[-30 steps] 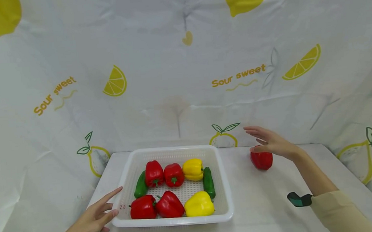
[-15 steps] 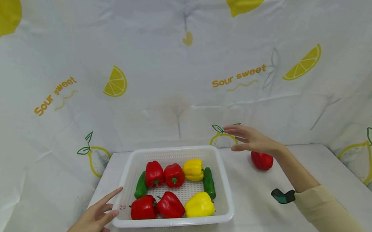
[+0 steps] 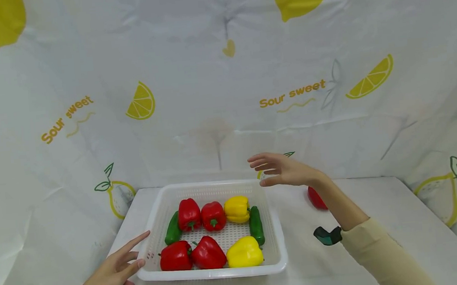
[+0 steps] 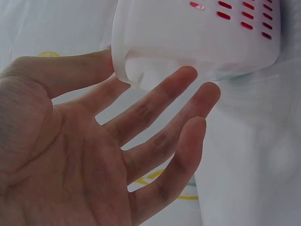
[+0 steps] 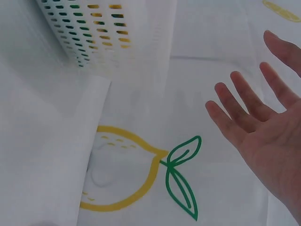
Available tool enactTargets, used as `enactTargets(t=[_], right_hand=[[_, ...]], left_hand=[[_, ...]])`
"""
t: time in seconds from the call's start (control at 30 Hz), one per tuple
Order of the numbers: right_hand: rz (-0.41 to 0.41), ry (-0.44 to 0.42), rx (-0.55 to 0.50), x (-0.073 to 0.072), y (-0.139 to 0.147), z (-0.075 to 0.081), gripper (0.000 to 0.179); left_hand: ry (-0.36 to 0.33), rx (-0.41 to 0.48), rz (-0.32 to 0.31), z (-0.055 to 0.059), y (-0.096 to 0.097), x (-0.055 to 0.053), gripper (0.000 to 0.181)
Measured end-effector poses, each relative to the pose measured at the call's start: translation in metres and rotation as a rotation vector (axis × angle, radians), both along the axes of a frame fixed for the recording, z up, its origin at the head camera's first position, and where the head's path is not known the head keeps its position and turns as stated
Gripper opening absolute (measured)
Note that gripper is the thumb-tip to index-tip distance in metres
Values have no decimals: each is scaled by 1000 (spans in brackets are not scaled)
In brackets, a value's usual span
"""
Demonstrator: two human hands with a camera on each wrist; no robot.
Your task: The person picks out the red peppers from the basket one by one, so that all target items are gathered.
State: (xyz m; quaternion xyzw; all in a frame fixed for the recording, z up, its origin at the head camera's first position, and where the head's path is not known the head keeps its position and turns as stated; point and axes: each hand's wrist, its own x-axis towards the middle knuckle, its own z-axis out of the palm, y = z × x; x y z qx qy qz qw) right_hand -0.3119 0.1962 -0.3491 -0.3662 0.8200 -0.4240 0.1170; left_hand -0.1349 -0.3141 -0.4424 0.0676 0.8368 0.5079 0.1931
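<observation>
A white basket point(image 3: 278, 237) holds several red bell peppers point(image 3: 208, 253), two yellow bell peppers point(image 3: 244, 251) and two long green peppers point(image 3: 256, 225). At its front left corner is my left hand point(image 3: 110, 275), its thumb and index finger at the rim and its other fingers spread loosely below. The left wrist view shows this hand point(image 4: 84, 146) palm up beside the basket wall. My right hand point(image 3: 289, 169), holding nothing, hovers by the basket's back right corner with fingers extended. One more red bell pepper point(image 3: 316, 199) lies on the table, partly hidden by my right forearm.
The white table point(image 3: 378, 206) is backed by a white cloth point(image 3: 192, 96) with printed lemons, which also hangs at both sides. A dark strap piece point(image 3: 327, 236) sticks out from my right sleeve point(image 3: 381, 246).
My right hand has moved left, from above the lone red bell pepper to the basket's back right corner. The pepper stays on the table. My left hand and the basket stay put.
</observation>
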Motion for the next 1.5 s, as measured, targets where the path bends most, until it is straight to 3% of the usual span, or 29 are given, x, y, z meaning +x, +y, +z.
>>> enactTargets(t=[0.13, 0.6, 1.03, 1.5], right_hand=[[38, -15, 10, -2, -17, 4, 62], [129, -81, 76, -14, -80, 5, 53], [229, -302, 121, -29, -120, -32, 54], [172, -407, 289, -27, -138, -57, 69]], left_hand=[[-14, -10, 26, -1, 2, 1, 74], [-1, -9, 20, -2, 3, 0, 73], [0, -16, 16, 0, 1, -1, 73], [22, -1, -9, 0, -1, 0, 72]])
